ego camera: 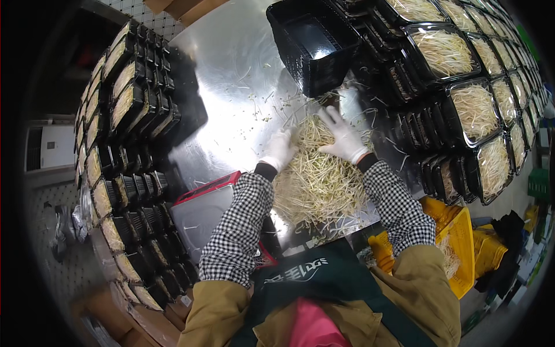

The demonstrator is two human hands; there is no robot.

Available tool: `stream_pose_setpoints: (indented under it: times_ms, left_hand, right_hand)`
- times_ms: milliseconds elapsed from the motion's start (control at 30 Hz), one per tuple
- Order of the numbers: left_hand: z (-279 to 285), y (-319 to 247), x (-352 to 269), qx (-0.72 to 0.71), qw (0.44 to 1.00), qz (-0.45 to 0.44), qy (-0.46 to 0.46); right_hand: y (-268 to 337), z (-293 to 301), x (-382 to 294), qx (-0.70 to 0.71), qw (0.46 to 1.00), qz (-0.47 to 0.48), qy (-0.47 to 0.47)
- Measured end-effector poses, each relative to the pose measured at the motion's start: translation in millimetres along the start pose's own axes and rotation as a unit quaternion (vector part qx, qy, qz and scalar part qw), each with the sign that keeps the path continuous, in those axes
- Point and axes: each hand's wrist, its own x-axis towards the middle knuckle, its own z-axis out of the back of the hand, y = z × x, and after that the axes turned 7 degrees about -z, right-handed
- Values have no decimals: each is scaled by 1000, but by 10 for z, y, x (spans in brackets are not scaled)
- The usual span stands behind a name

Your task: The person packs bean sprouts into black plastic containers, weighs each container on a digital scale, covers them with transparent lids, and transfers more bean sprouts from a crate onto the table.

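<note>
A heap of bean sprouts (pixel 325 186) lies on the stainless steel table (pixel 217 78) before me. My left hand (pixel 279 147), in a white glove, rests against the heap's upper left side; its fingers are curled and partly hidden, so a hold on sprouts cannot be told. My right hand (pixel 342 136), also gloved in white, touches the upper right of the heap with thumb and fingers spread. Just beyond the hands stands a stack of empty black plastic trays (pixel 312 47). Left of the heap, beside my left forearm, is a red-edged scale (pixel 204 208) with a metal top.
Packed sprout trays stand in tall stacks on the left (pixel 125 104) and the right (pixel 475 108). A yellow plastic crate (pixel 464 256) with sprouts inside is below the table's right edge. Cardboard boxes (pixel 147 321) lie at lower left. Loose sprout bits are scattered beyond the heap.
</note>
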Motion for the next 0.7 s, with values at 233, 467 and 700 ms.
stream_pose_setpoints:
  times_ms: [233,467,700]
  left_hand:
    - [314,-209,-742,15,992,-77,101]
    - [148,-650,-1314,192,931,156,266]
    - [4,-485,-1487,188,980,64,32]
  right_hand:
    - [382,51,-662,45,982,149,105]
    - [812,-267,-1263,-194,962,127,144]
    - [701,-371,-915,-60,981,186,23]
